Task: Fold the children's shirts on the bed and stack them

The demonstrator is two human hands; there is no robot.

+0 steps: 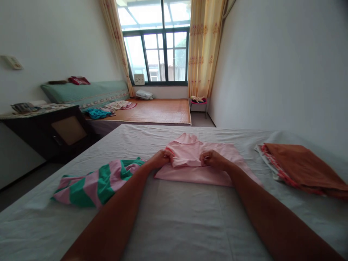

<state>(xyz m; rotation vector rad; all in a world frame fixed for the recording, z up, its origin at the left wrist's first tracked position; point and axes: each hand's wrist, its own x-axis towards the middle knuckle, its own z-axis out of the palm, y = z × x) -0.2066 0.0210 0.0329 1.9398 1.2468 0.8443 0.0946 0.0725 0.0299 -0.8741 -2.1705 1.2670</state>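
Note:
A pink shirt (187, 175) lies on the white sheet (185, 221) in front of me, with a collar-like part at its far edge. One part of it is folded over onto the rest. My left hand (162, 158) is closed on the left end of the folded part, where a red edge shows. My right hand (213, 160) pinches the same part further right, its fingers curled into the cloth. Just left of my left forearm lies a crumpled green and pink striped garment (104, 181).
Folded brown and red cloths (304, 165) are stacked at the right, near the wall. Beyond the sheet stands a bed with a woven mat (163, 110), clothes on its left side. A dark cabinet (51, 134) is at the left, and a small stool (198, 102) stands by the curtain.

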